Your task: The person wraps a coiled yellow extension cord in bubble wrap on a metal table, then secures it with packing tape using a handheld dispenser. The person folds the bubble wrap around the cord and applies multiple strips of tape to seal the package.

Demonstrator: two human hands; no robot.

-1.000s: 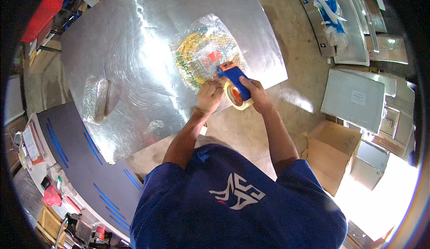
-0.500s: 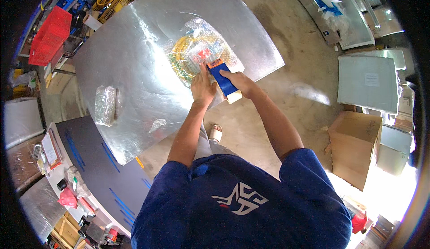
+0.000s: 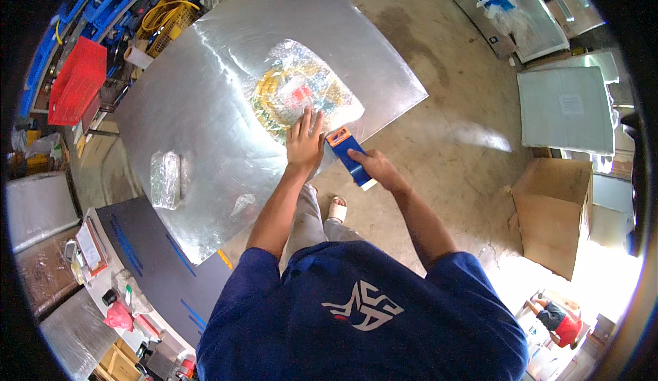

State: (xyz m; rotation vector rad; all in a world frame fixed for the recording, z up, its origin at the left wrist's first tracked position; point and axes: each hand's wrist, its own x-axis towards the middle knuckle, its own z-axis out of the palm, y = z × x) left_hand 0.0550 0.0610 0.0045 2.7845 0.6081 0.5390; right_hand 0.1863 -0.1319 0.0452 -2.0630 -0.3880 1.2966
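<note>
1. Left hand [image 3: 304, 146]: fingers extended, grasping nothing, laid over near edge of plastic-wrapped bundle [image 3: 291, 82].
2. Right hand [image 3: 378, 168]: closed around blue tape dispenser [image 3: 348, 155].
3. Bundle lies on metal tabletop [image 3: 216, 155].

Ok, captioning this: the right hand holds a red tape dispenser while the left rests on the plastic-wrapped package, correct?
In the head view, the tape dispenser in the right hand is mostly blue, not red; the left hand rests on the plastic-wrapped package.
</note>
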